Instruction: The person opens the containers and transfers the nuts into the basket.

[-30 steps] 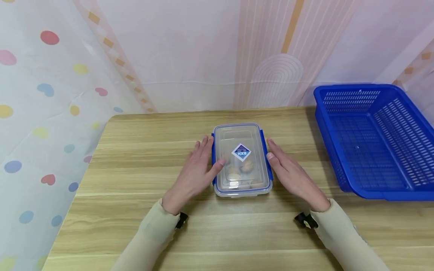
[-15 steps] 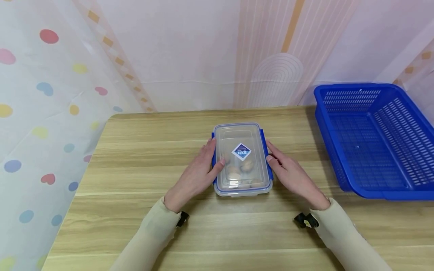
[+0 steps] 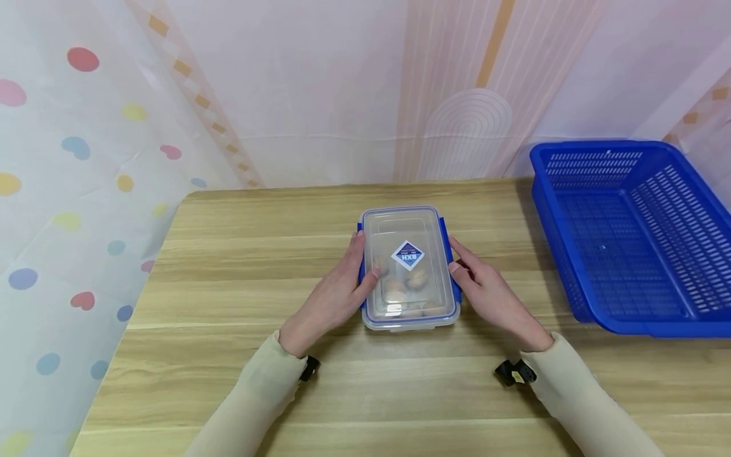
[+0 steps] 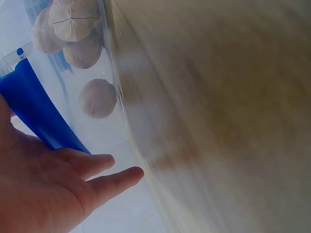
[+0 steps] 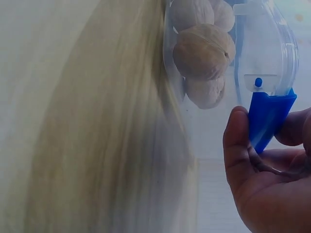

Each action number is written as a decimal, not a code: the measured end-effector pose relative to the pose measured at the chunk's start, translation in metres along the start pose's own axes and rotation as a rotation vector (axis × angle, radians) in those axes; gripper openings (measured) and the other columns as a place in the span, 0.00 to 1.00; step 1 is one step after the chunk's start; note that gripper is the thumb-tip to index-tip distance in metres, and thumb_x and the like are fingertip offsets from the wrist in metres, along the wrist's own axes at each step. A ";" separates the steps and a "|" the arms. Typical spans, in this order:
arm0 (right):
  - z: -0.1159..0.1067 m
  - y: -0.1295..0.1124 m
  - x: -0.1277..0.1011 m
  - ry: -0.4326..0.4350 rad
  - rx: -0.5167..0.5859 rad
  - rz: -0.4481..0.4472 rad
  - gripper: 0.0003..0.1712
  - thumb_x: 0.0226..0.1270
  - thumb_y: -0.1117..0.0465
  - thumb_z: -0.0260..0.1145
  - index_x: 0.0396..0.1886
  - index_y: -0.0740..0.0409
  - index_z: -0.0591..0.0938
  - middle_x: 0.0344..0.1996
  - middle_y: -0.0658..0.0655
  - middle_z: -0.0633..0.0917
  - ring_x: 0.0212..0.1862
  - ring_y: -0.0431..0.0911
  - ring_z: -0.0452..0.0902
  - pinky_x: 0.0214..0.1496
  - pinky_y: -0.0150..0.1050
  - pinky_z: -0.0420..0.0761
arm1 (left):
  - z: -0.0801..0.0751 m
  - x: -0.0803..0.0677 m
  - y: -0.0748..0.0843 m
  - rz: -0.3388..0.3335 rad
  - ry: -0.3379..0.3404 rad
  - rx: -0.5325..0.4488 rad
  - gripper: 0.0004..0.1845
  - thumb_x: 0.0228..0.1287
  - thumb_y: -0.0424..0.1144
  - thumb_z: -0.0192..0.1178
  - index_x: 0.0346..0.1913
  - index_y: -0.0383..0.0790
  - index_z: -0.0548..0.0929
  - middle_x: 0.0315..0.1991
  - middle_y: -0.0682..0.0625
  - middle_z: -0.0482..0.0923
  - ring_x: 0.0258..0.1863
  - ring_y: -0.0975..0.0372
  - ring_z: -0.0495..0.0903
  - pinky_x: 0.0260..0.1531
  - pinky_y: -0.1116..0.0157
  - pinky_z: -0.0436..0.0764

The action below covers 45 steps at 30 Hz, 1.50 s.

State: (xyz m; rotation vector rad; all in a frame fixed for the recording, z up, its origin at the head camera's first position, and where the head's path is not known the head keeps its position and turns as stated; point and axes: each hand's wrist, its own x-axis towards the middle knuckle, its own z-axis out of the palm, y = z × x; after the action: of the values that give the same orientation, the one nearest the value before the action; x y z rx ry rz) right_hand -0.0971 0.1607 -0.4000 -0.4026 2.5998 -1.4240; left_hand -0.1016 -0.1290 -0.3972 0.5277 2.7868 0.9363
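Observation:
A clear plastic food container (image 3: 394,219) with a blue-sealed lid and a diamond sticker lies flat on the table, walnuts (image 5: 201,51) showing through its wall. On its left side, my left hand (image 3: 331,292) holds the edge: the thumb laps over the lid, and the fingers lie along the blue latch (image 4: 41,109). Two of those fingers stretch out straight in the left wrist view. Opposite, my right hand (image 3: 493,295) pinches the other blue latch (image 5: 268,119) between thumb and fingers. The lid sits on the container. Some fingertips are hidden behind the latches.
A blue slotted plastic basket (image 3: 556,254) stands to the right, cut off by the frame edge. The wood-grain table (image 3: 228,279) ends at a patterned cloth wall (image 3: 320,95) behind and on the left.
Both hands have closed in on the container's sides. The right fingers have come in against the latch, and the left fingers have drawn together along theirs. The container stays in place.

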 end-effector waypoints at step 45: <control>-0.011 0.003 -0.014 -0.007 0.107 0.095 0.34 0.87 0.57 0.49 0.83 0.65 0.53 0.79 0.66 0.62 0.70 0.61 0.72 0.71 0.57 0.73 | -0.004 0.002 0.002 0.029 -0.005 -0.030 0.43 0.84 0.57 0.44 0.84 0.35 0.39 0.84 0.38 0.40 0.80 0.49 0.51 0.77 0.50 0.57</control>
State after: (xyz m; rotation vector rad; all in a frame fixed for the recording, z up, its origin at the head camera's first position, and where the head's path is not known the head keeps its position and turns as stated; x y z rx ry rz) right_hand -0.0875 0.1756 -0.3964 -0.2662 2.4868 -1.5183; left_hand -0.1038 -0.1287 -0.3926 0.5668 2.7636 0.9799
